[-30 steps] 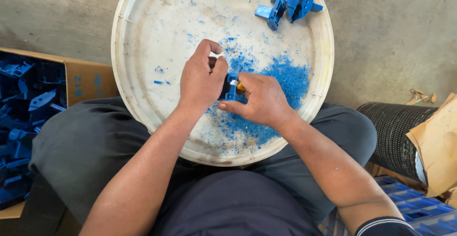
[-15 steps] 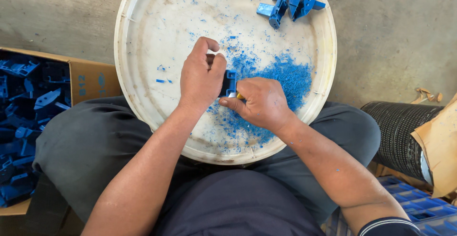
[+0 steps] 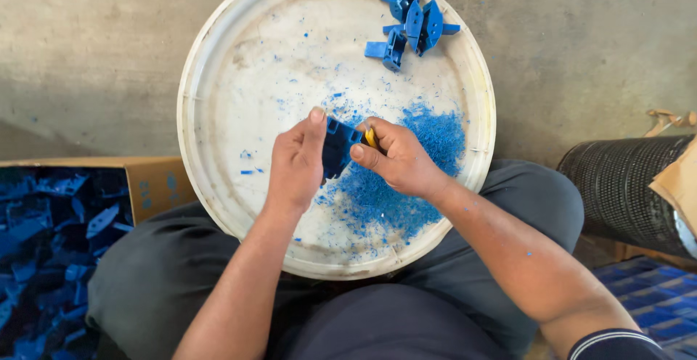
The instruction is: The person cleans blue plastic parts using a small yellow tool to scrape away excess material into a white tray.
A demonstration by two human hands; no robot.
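Here the left hand [image 3: 296, 162] grips a blue plastic part [image 3: 338, 148] over the round white tray [image 3: 218, 77] on the person's lap, thumb raised along its edge. The right hand [image 3: 398, 158] is closed around a small yellow-handled tool [image 3: 370, 137] pressed against the part; its tip is hidden. The risk, likely, is a slip: the tool could skid off the hard plastic toward the left fingers just beside it. Both wrists bend inward, forearms converging above a pile of blue shavings [image 3: 406, 178].
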